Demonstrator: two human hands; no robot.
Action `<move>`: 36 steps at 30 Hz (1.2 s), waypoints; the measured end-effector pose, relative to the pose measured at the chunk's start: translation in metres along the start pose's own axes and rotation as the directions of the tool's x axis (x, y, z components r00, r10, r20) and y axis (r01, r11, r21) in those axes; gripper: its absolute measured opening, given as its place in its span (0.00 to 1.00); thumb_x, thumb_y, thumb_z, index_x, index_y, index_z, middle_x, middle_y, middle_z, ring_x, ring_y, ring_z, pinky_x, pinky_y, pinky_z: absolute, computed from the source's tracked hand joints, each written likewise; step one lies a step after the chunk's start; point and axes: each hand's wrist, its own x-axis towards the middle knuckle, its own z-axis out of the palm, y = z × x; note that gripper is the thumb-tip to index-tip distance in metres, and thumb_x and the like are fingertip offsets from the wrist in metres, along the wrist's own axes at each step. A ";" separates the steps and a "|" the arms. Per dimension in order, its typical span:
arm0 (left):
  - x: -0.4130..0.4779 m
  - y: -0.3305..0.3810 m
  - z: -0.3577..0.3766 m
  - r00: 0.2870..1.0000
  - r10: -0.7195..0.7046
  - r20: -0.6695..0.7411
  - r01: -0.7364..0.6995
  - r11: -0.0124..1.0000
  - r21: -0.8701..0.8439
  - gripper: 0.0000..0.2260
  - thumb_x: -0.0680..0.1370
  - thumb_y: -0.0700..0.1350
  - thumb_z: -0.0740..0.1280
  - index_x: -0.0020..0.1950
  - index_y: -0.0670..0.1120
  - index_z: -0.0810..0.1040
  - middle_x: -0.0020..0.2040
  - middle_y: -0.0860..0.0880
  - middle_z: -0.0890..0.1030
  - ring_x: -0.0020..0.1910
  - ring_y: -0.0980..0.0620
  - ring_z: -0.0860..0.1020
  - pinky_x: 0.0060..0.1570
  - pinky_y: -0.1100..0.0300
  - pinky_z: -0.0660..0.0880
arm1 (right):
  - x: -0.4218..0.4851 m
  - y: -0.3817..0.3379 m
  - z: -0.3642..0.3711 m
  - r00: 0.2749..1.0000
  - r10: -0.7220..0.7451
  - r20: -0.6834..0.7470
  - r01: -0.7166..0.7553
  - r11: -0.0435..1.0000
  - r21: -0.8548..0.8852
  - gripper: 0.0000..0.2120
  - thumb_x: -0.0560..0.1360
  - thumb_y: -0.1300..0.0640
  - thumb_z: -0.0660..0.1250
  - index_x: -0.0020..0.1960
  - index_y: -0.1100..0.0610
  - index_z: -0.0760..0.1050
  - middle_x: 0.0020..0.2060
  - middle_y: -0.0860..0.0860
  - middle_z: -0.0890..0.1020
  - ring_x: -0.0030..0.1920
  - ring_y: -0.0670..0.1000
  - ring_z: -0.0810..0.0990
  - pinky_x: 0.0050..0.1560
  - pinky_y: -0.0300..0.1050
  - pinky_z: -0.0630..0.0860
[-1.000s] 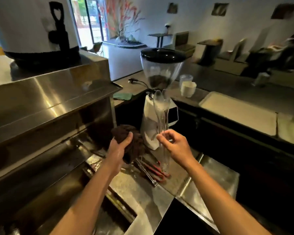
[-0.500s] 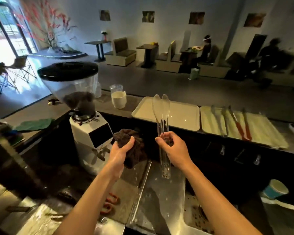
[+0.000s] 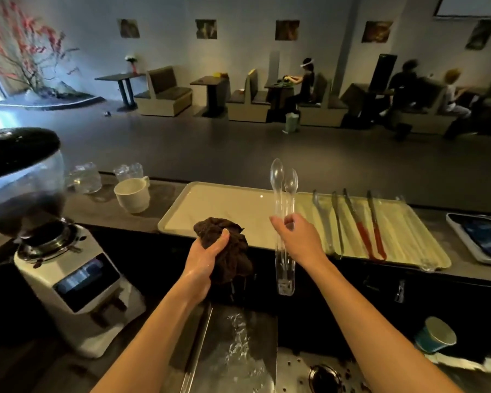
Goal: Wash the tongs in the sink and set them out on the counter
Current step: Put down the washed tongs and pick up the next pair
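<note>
Clear plastic tongs (image 3: 283, 211) held above the sink (image 3: 292, 370), long axis near vertical, spoon tips up, hinge end down, likely to drain. Right hand (image 3: 298, 239): grip pinches them mid-length. Left hand (image 3: 207, 253): grip clenched round a dripping dark cloth (image 3: 230, 248). Worktop (image 3: 165, 199) trays just beyond.

Clear plastic tongs (image 3: 283, 199), spoon-shaped tips: upright, tips up and close together, hinge end down, over wet steel sink basin (image 3: 292, 364).
</note>
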 end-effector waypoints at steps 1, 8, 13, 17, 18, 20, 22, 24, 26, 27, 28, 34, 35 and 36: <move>0.008 0.000 0.007 1.000 -0.002 0.003 0.002 1.000 0.007 0.13 0.79 0.49 0.69 0.60 0.44 0.80 0.53 0.43 0.86 0.53 0.44 0.85 0.54 0.48 0.80 | 0.014 0.004 -0.007 1.000 0.031 -0.001 -0.031 0.999 -0.032 0.21 0.78 0.35 0.61 0.53 0.53 0.73 0.44 0.47 0.79 0.44 0.48 0.78 0.41 0.45 0.73; 0.043 -0.006 0.043 0.999 -0.024 0.027 0.023 1.000 0.020 0.10 0.79 0.48 0.69 0.57 0.45 0.80 0.51 0.43 0.86 0.50 0.44 0.85 0.50 0.49 0.81 | 0.092 0.033 -0.034 0.985 0.168 0.030 -0.140 0.895 -0.423 0.19 0.80 0.42 0.61 0.38 0.55 0.70 0.30 0.49 0.76 0.28 0.47 0.73 0.28 0.42 0.65; 0.065 -0.015 0.062 0.998 -0.038 0.043 0.037 0.999 0.026 0.14 0.80 0.49 0.68 0.61 0.41 0.79 0.54 0.41 0.86 0.52 0.44 0.85 0.50 0.52 0.81 | 0.117 0.045 -0.033 0.985 0.157 0.072 -0.093 0.832 -0.547 0.16 0.80 0.45 0.62 0.42 0.56 0.71 0.35 0.52 0.79 0.33 0.49 0.77 0.32 0.44 0.70; 0.075 -0.019 0.069 0.997 -0.062 0.036 0.062 0.998 -0.002 0.15 0.79 0.49 0.69 0.61 0.42 0.79 0.55 0.42 0.85 0.53 0.44 0.85 0.49 0.54 0.81 | 0.127 0.047 -0.025 0.991 0.121 0.060 -0.059 0.792 -0.608 0.14 0.78 0.46 0.65 0.44 0.56 0.73 0.38 0.51 0.80 0.39 0.51 0.80 0.45 0.49 0.80; 0.076 -0.020 0.069 0.997 -0.065 0.033 0.065 0.998 -0.010 0.14 0.79 0.49 0.69 0.61 0.42 0.79 0.54 0.42 0.86 0.52 0.44 0.85 0.47 0.55 0.81 | 0.128 0.047 -0.023 0.993 0.100 0.057 -0.041 0.771 -0.636 0.14 0.78 0.45 0.65 0.46 0.57 0.75 0.39 0.51 0.79 0.39 0.51 0.79 0.44 0.47 0.79; 0.078 -0.021 0.069 0.997 -0.071 0.024 0.071 0.997 -0.015 0.15 0.79 0.49 0.69 0.62 0.43 0.79 0.54 0.43 0.86 0.52 0.45 0.85 0.46 0.56 0.81 | 0.129 0.048 -0.020 0.996 0.068 0.049 -0.017 0.734 -0.679 0.16 0.78 0.45 0.65 0.51 0.59 0.77 0.42 0.52 0.79 0.41 0.52 0.77 0.40 0.45 0.73; 0.079 -0.021 0.067 0.997 -0.073 0.025 0.073 0.997 -0.013 0.15 0.79 0.49 0.69 0.62 0.43 0.78 0.55 0.43 0.86 0.53 0.45 0.85 0.48 0.54 0.81 | 0.127 0.049 -0.017 0.999 0.049 0.017 -0.022 0.706 -0.708 0.20 0.79 0.42 0.64 0.55 0.59 0.77 0.51 0.56 0.80 0.46 0.54 0.79 0.40 0.45 0.70; 0.077 -0.021 0.063 0.997 -0.075 0.022 0.075 0.997 -0.020 0.14 0.79 0.49 0.69 0.61 0.44 0.79 0.54 0.44 0.86 0.52 0.46 0.85 0.47 0.54 0.81 | 0.123 0.051 -0.015 0.999 0.032 -0.015 -0.032 0.658 -0.753 0.25 0.79 0.38 0.61 0.60 0.60 0.76 0.62 0.60 0.77 0.53 0.56 0.80 0.42 0.46 0.72; 0.075 -0.020 0.057 0.997 -0.082 0.009 0.082 0.996 -0.042 0.13 0.79 0.49 0.69 0.61 0.44 0.79 0.53 0.44 0.86 0.52 0.45 0.85 0.48 0.53 0.81 | 0.116 0.050 -0.015 0.998 -0.005 -0.056 -0.040 0.639 -0.768 0.29 0.79 0.35 0.58 0.63 0.59 0.75 0.66 0.62 0.74 0.59 0.58 0.78 0.48 0.49 0.76; 0.072 -0.020 0.052 0.997 -0.082 0.001 0.082 0.995 -0.055 0.14 0.79 0.49 0.70 0.61 0.44 0.79 0.54 0.43 0.86 0.53 0.45 0.85 0.50 0.51 0.81 | 0.111 0.047 -0.014 0.996 -0.036 -0.076 -0.033 0.666 -0.745 0.29 0.80 0.35 0.57 0.64 0.59 0.75 0.67 0.62 0.73 0.62 0.59 0.77 0.52 0.50 0.77; 0.070 -0.020 0.047 0.997 -0.081 -0.010 0.081 0.995 -0.065 0.14 0.79 0.48 0.70 0.62 0.43 0.79 0.55 0.42 0.85 0.53 0.44 0.85 0.52 0.49 0.81 | 0.104 0.043 -0.013 0.993 -0.070 -0.095 -0.017 0.712 -0.702 0.27 0.80 0.37 0.57 0.64 0.58 0.75 0.67 0.62 0.73 0.64 0.59 0.76 0.55 0.51 0.76; 0.042 -0.020 -0.002 0.990 -0.084 -0.113 0.071 0.991 -0.116 0.14 0.77 0.48 0.71 0.60 0.43 0.80 0.53 0.43 0.86 0.54 0.44 0.84 0.55 0.46 0.80 | 0.044 -0.006 0.018 0.985 -0.147 0.088 0.169 0.913 -0.372 0.12 0.81 0.43 0.60 0.45 0.49 0.74 0.44 0.46 0.79 0.42 0.48 0.76 0.34 0.42 0.65; 0.034 -0.019 -0.012 0.988 -0.083 -0.129 0.066 0.990 -0.126 0.12 0.78 0.47 0.71 0.59 0.44 0.81 0.52 0.43 0.86 0.53 0.45 0.85 0.54 0.48 0.80 | 0.032 -0.014 0.029 0.979 -0.175 0.107 0.201 0.923 -0.329 0.12 0.80 0.43 0.60 0.44 0.48 0.74 0.44 0.45 0.79 0.42 0.47 0.76 0.34 0.41 0.64; 0.029 -0.017 -0.017 0.986 -0.083 -0.144 0.063 0.989 -0.137 0.11 0.78 0.47 0.70 0.58 0.44 0.81 0.51 0.44 0.87 0.52 0.46 0.85 0.52 0.49 0.80 | 0.023 -0.021 0.036 0.973 -0.199 0.114 0.224 0.934 -0.280 0.12 0.80 0.43 0.61 0.45 0.49 0.74 0.43 0.45 0.80 0.42 0.47 0.76 0.34 0.42 0.66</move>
